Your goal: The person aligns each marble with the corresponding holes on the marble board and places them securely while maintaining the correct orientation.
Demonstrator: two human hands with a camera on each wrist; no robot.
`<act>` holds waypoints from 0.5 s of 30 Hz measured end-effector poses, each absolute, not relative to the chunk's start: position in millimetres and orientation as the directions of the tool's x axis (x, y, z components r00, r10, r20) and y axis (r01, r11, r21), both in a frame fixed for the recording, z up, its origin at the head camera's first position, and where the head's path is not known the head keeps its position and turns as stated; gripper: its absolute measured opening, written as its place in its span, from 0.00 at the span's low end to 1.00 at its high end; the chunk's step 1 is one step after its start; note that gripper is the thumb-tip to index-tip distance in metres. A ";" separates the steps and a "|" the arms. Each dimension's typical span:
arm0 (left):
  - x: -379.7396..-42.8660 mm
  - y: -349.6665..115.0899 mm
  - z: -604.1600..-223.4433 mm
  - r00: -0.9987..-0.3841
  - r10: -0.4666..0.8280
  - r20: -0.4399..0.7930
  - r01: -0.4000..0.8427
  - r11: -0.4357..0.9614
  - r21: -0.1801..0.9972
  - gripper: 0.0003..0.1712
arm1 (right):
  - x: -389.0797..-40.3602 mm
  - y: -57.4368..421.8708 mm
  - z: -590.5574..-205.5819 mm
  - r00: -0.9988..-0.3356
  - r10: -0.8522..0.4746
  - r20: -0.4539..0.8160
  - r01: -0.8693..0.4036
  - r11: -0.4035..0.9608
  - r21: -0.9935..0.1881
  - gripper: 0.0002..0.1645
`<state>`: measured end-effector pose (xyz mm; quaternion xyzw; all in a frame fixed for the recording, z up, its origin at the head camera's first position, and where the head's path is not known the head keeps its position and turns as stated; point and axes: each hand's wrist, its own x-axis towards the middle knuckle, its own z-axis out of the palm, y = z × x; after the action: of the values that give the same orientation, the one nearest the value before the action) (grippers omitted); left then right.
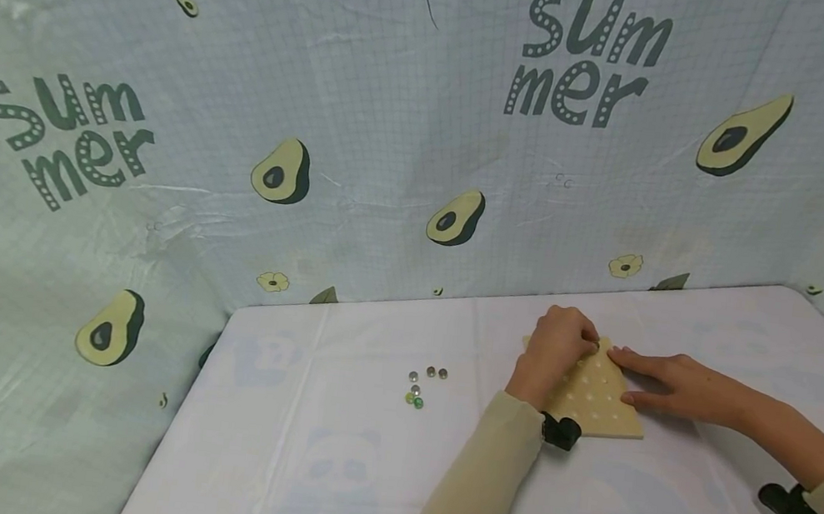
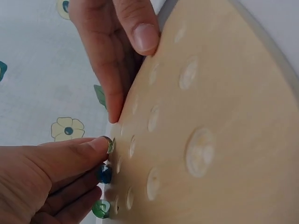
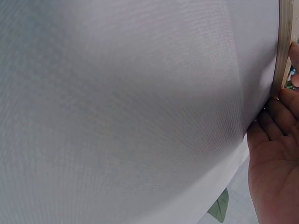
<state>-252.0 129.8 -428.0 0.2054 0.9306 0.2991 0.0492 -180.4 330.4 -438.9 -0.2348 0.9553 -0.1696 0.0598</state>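
A tan wooden board [image 1: 596, 406] with several round hollows lies on the table. Over its far part, my left hand [image 1: 556, 352] pinches a pale green glass marble [image 2: 110, 145] between thumb and fingertips, right at the board's surface. A blue marble [image 2: 104, 174] and a green marble [image 2: 101, 208] sit along the same far edge, close by the left fingers. My right hand [image 1: 685, 389] rests against the board's right side, fingers fairly straight and thumb spread toward the near corner. In the right wrist view, the right fingers [image 3: 280, 114] touch the board's edge [image 3: 282, 51].
Left of the board, several loose glass marbles [image 1: 416, 390], some clear and some green, lie on the white tablecloth [image 1: 331, 450]. Behind the table hangs a curtain [image 1: 389, 120] printed with avocados. Each wrist wears a black camera mount [image 1: 561, 432].
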 end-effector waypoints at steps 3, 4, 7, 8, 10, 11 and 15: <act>-252.0 131.5 -428.9 -0.905 0.423 0.044 0.374 0.743 0.554 0.05 | -180.5 330.9 -438.9 -0.886 -0.463 -0.033 -0.423 0.834 -0.354 0.46; -251.9 131.7 -429.5 -0.904 0.425 0.045 0.376 0.741 0.555 0.05 | -180.7 331.0 -438.9 -0.885 -0.465 -0.033 -0.425 0.833 -0.353 0.45; -252.2 131.0 -429.8 -0.899 0.437 0.036 0.382 0.740 0.554 0.07 | -180.8 331.1 -438.6 -0.885 -0.465 -0.034 -0.424 0.833 -0.356 0.45; -252.3 130.0 -429.5 -0.897 0.442 0.027 0.381 0.738 0.557 0.08 | -180.9 331.1 -438.3 -0.883 -0.469 -0.034 -0.428 0.831 -0.356 0.45; -251.7 126.4 -427.5 -0.895 0.446 0.005 0.368 0.733 0.572 0.09 | -180.9 330.7 -437.6 -0.881 -0.472 -0.038 -0.429 0.829 -0.359 0.45; -251.1 123.3 -426.1 -0.894 0.448 -0.005 0.361 0.727 0.584 0.09 | -180.7 330.4 -437.2 -0.882 -0.470 -0.042 -0.425 0.830 -0.361 0.46; -248.5 103.1 -415.8 -0.893 0.449 -0.023 0.348 0.723 0.597 0.12 | -181.1 328.6 -435.7 -0.884 -0.464 -0.058 -0.412 0.832 -0.371 0.46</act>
<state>-248.5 103.1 -415.8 0.2153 0.9244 0.3035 0.0832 -181.1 328.6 -435.7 -0.2294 0.9544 -0.1768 0.0727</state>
